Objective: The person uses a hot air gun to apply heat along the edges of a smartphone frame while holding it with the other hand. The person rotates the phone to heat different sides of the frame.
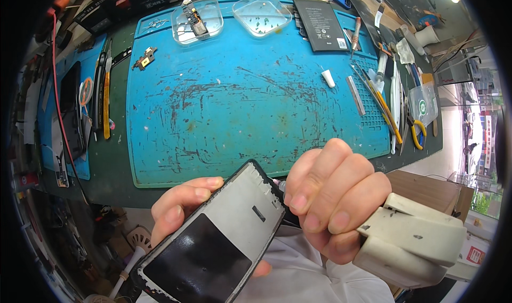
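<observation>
While the left hand (181, 204) grasps a phone frame (240, 212) tilted over the person's lap, just off the near edge of the blue mat (229, 127), the right hand (336, 194) is bent close to the frame's far end with its fingers curled in. A small pinkish tip (280, 184) shows beside those fingers; whether they grip it, or the chipped beige casing (410, 239) at the wrist, I cannot tell.

Opening-up looks finished: the frame's inner face lies exposed, with a black sheet (197, 260) over the part nearer the person and bare grey metal beyond, broken by one small dark slot. No board or battery is seen on that face. Out on the mat, apart from the frame, lie a flat black battery (320, 26), a small bracket-like part (144, 59) and a white cap (328, 79); a circuit-board assembly (195, 19) sits in one clear tray (181, 35), and tiny green bits (262, 25) in another clear tray (256, 5). As judged from this, fitting remains undone, though whether all these parts belong to this phone cannot be told.
</observation>
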`<state>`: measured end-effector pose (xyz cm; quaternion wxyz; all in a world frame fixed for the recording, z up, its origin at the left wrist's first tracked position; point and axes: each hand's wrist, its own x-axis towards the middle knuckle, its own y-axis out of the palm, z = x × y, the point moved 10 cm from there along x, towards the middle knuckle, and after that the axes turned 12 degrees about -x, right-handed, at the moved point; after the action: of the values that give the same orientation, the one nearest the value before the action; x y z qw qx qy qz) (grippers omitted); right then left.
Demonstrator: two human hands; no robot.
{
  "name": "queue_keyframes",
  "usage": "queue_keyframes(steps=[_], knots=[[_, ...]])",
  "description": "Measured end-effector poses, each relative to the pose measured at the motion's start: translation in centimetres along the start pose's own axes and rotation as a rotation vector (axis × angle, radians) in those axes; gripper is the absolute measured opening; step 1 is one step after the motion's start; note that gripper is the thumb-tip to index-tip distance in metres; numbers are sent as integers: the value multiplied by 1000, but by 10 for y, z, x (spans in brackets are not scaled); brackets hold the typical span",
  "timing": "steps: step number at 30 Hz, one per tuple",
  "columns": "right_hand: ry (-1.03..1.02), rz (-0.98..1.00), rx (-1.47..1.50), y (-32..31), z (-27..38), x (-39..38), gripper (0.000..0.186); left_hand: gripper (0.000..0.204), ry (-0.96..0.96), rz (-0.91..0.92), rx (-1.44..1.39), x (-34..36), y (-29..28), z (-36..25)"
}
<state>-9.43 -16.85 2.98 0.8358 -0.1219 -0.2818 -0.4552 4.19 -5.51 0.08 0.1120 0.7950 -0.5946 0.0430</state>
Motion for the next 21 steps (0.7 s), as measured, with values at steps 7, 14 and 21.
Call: queue_keyframes(steps=[7,14,21], knots=[[31,5,-8,-1,-1,0,20,120,47,27,7,3,0,0],[47,-4,-11,-2,0,1,18,122,61,41,14,4,2,-3],[53,7,-10,-2,0,2,18,122,44,44,31,4,2,-3]])
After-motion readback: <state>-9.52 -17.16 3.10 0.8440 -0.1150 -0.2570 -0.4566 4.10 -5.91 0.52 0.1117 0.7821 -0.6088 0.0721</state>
